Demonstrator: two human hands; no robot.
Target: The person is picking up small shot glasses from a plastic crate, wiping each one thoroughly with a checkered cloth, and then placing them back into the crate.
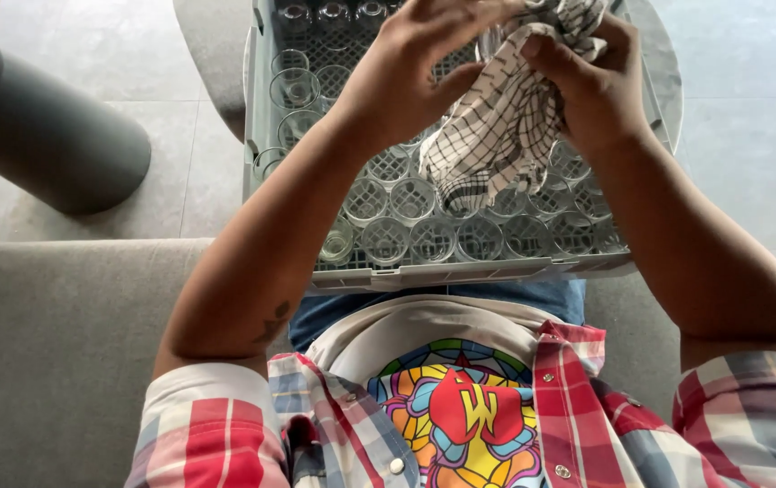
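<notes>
Before us a grey rack (424, 271) holds rows of glasses (411, 199). Above it our left hand (415, 63) grips a glass (494, 41) while our right hand (587, 77) pinches the checked cloth (496, 136) around it. We judge the wiping mid-way; turning the glass inside the cloth seems needed.

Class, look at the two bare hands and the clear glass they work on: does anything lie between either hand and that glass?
Yes. A checked white-and-black cloth is bunched between the right hand and the clear glass. The left hand appears to grip the glass directly, above the grey plastic rack of glasses.
</notes>
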